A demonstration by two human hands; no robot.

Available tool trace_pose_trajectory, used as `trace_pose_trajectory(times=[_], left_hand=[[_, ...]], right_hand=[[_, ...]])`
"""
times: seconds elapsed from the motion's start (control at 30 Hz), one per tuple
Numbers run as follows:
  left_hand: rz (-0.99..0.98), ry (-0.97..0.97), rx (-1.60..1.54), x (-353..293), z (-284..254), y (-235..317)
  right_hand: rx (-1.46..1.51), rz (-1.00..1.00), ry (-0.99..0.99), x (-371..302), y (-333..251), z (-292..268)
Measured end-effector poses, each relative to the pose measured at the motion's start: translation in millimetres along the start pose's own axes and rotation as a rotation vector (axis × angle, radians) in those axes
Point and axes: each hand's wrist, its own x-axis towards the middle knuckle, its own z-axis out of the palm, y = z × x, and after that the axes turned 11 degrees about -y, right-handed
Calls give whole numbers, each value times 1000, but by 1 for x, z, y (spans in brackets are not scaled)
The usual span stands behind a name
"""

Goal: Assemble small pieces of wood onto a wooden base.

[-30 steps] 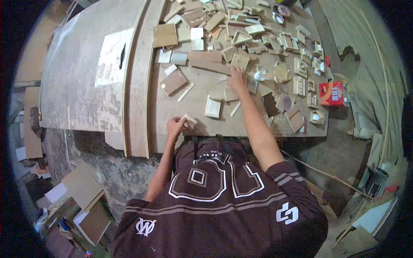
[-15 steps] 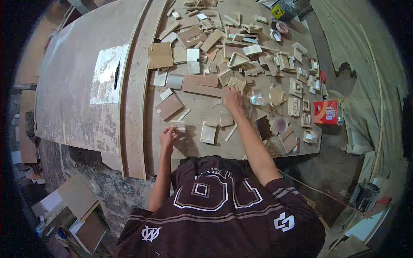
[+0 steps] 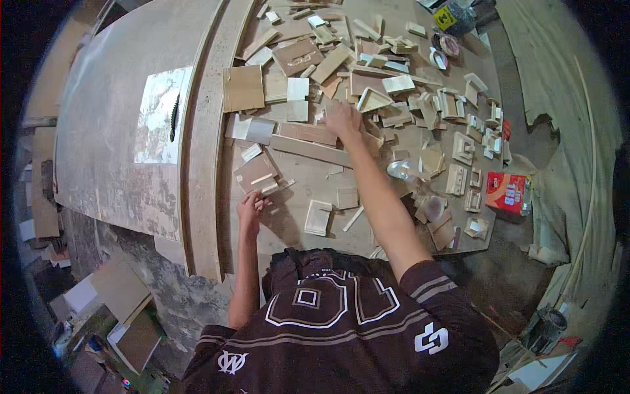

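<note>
My left hand [image 3: 250, 211] is closed at the fingertips on a small pale wooden piece [image 3: 266, 184], just over the near edge of a brown square board [image 3: 252, 172]. Farther out, my right hand [image 3: 344, 121] reaches to the near edge of the pile of wood scraps [image 3: 332, 64]. Its fingers point away and are mostly hidden, so what they touch does not show. Beside that hand lies a long brown wooden strip [image 3: 307, 150]. A pale block with a stepped edge [image 3: 318, 217] and a small flat wooden square [image 3: 348, 197] lie on the near part of the worktable.
Small moulded wooden pieces [image 3: 463, 149] stand in rows at the right. A clear plastic cup [image 3: 400, 171], tape rolls [image 3: 449, 45], a large clear bottle [image 3: 456, 18] and a red package [image 3: 507, 192] are also there. A raised wooden rail [image 3: 201, 144] crosses the table at the left.
My right hand has moved away from me and slightly left, from the strip's end to the pile. My left hand has shifted slightly left with the small wooden piece, closer to the brown board.
</note>
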Motion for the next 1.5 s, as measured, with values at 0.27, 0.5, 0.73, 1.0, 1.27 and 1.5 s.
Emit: trace_pose_trajectory(times=[0.27, 0.5, 0.73, 1.0, 1.27, 1.5], left_hand=[[12, -63, -77, 14, 10, 2], [1, -53, -17, 15, 29, 21], [332, 314, 1024, -44, 77, 74], [495, -629, 933, -101, 151, 113], [333, -476, 831, -103, 132, 60], [264, -488, 955, -120, 149, 59]], right_hand=[[635, -289, -71, -7, 15, -35], [1225, -459, -303, -112, -6, -69], [1431, -536, -413, -182, -29, -72], [1213, -432, -560, -220, -21, -29], [649, -442, -259, -265, -28, -56], [471, -482, -140, -278, -15, -45]])
